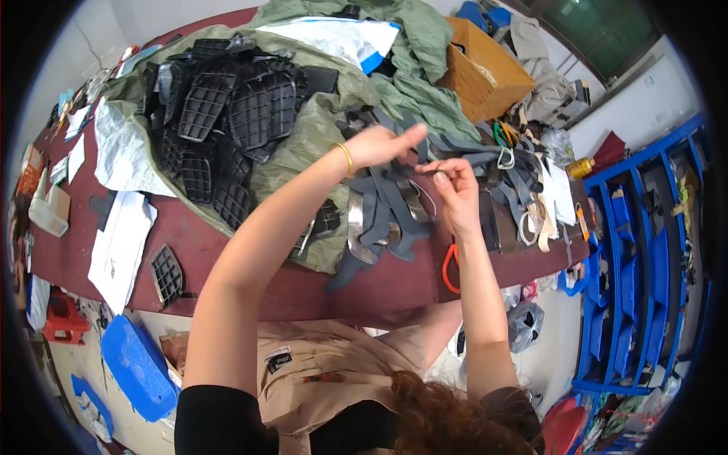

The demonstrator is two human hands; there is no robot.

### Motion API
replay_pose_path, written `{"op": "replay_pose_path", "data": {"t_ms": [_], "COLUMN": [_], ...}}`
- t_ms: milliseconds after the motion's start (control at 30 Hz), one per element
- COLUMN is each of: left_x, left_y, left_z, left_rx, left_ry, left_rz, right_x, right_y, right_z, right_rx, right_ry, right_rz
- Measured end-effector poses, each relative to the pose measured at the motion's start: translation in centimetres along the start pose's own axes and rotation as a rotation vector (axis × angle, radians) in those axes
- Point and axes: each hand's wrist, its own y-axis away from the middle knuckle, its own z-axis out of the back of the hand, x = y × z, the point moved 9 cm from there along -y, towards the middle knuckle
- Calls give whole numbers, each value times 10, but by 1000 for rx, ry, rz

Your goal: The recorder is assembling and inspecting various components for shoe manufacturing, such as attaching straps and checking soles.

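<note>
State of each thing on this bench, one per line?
Left hand: raised, pinching a grey strap.
Right hand: pinching the same grey strap.
Grey strap pile: loose, tangled.
Black grid pads: heaped on green cloth.
Cardboard box: open, tilted.

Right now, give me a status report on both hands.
Left hand and right hand pinching one grey strap between them. Strap pile directly beneath. Nothing blocking the hands.

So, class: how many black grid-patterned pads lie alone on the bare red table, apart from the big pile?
1. A single black grid pad lies on the red table near its front edge, left of the left hand's forearm. Others may be hidden under the green cloth.
</note>
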Motion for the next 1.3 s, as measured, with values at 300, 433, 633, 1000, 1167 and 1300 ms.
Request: {"op": "replay_pose_path", "data": {"t_ms": [300,433,633,1000,1167,1300], "left_x": [88,89,105,-18,-6,-42], "left_y": [-34,-42,-41,178,219,245], "left_z": [50,43,58,-134,-111,-75], "left_rx": [-650,-647,-567,242,-104,-607], "left_ry": [-580,-629,222,727,625,-63], "left_rz": [69,198,531,-175,-143,-605], "right_x": [26,95,159,75,39,36], "right_y": [76,146,206,95,60,78], "right_z": [-74,-68,-54,-85,-85,-82], "right_rx": [471,722,710,126,-146,-307], "right_ry": [79,-34,-366,-251,-199,-23], "right_rz": [-337,-387,-307,-243,-186,-137]}}
